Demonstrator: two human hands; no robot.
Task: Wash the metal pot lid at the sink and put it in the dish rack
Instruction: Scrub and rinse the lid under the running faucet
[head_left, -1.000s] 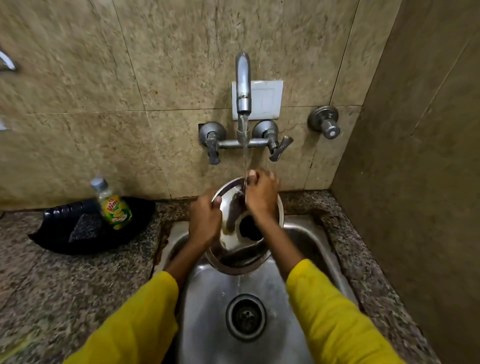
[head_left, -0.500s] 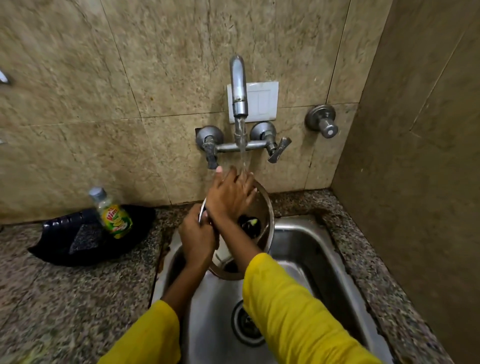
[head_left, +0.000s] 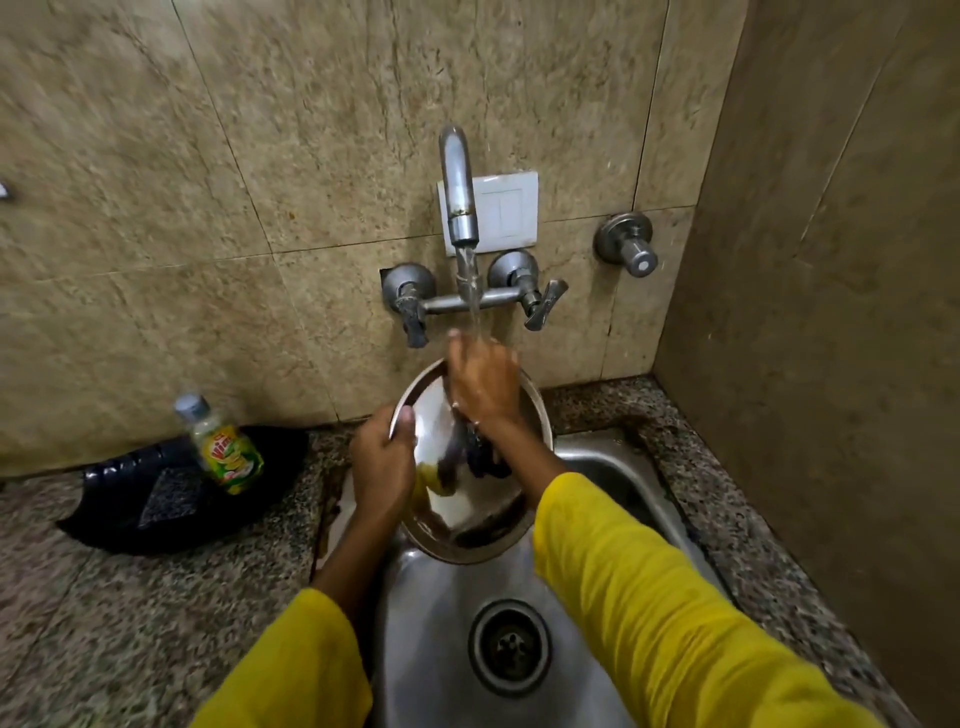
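Note:
The round metal pot lid (head_left: 457, 514) is tilted up over the steel sink (head_left: 431, 623), under the running tap (head_left: 457, 187). My left hand (head_left: 382, 462) grips the lid's left rim, thumb over the edge. My right hand (head_left: 483, 384) lies flat on the lid's upper face with its fingers spread, and the stream of water falls on it. The lid's shiny surface mirrors the hands and sleeves. The right hand hides the lid's top part. No dish rack is in view.
A dish soap bottle (head_left: 223, 447) stands in a black tray (head_left: 156, 499) with a scrub pad on the granite counter (head_left: 104, 623), left of the sink. Two tap handles (head_left: 540, 306) stick out of the tiled wall. A wall stands close on the right.
My right hand has slid back from the lid's left edge to its top middle under the stream. The lid turned to face me more. My left hand kept its grip on the rim.

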